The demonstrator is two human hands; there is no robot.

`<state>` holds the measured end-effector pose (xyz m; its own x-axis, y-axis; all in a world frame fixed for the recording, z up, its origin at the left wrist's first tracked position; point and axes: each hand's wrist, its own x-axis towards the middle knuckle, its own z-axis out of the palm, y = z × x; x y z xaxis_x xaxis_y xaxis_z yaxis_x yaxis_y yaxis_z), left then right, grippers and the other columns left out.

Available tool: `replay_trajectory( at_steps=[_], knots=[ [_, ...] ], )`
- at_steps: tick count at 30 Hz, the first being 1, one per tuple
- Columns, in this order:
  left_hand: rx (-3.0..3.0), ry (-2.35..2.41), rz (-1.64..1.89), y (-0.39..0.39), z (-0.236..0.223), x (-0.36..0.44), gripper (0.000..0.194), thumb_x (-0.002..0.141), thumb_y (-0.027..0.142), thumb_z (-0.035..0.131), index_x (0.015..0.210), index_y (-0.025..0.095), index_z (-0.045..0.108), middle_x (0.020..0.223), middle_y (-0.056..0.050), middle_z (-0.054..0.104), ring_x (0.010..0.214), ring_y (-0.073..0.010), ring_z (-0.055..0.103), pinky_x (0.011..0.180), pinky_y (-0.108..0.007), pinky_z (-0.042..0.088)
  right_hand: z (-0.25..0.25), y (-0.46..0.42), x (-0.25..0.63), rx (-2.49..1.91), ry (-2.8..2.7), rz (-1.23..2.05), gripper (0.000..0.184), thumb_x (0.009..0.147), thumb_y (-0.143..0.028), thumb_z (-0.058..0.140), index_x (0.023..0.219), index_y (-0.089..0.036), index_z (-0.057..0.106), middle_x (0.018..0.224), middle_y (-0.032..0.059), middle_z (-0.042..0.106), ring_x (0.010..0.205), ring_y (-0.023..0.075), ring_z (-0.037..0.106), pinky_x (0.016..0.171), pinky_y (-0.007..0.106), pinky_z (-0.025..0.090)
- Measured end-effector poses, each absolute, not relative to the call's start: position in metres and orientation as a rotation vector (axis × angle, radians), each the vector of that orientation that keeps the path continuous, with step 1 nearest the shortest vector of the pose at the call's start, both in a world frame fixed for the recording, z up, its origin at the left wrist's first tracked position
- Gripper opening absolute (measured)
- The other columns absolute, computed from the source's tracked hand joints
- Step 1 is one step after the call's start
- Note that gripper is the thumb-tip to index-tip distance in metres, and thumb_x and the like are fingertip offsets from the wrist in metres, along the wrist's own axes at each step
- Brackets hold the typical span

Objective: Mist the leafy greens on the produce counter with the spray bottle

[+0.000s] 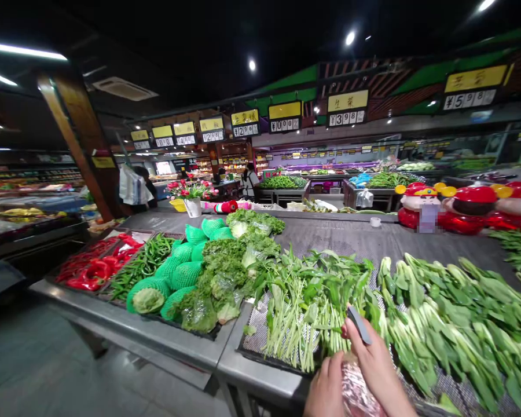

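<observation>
Low in the frame, my right hand (375,365) is closed around a small flat dark object (358,324) that sticks up between thumb and fingers. Just to its left, my left hand (327,388) is curled round a crinkled clear plastic bag (356,394) that lies between the two hands. Both hover at the front edge of a metal produce stand (156,341), over a pile of long-stemmed leafy greens (308,307). Bok choy (455,318) lies to the right of my hands.
Along the stand to the left lie lettuce (230,278), cabbages in green netting (173,278), green peppers (145,263) and red peppers (98,263). Red figurines (455,208) stand at the back right. A person (248,182) stands far behind. Grey floor aisle lies left.
</observation>
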<state>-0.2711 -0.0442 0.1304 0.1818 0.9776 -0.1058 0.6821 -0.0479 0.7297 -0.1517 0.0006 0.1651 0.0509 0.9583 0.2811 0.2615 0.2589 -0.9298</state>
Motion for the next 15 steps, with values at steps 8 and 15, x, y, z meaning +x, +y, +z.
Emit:
replay_trajectory(
  at_steps=[8,15],
  knots=[
    [1.837,1.501,0.846,-0.072,0.157,-0.308,0.091,0.053,0.038,0.071,0.131,0.019,0.028,0.129,-0.009,0.043,0.118,-0.0282,0.040,0.103,-0.037,0.030,0.182,-0.004,-0.196,-1.247,-1.485,0.782,0.050,0.082,-0.051,0.045,0.116,-0.017,0.056,0.102,0.0092,0.064,0.092,0.0251,0.060,0.083,0.037,0.045],
    [1.809,1.521,0.821,-0.080,0.160,-0.329,0.094,0.052,0.038,0.073,0.132,0.017,0.028,0.130,-0.009,0.041,0.119,-0.0275,0.039,0.103,-0.035,0.029,0.185,-0.007,-0.217,-1.309,-1.527,0.708,0.042,0.084,-0.053,0.039,0.093,-0.019,0.063,0.075,0.0050,0.063,0.070,0.0215,0.059,0.068,0.034,0.045]
  ],
)
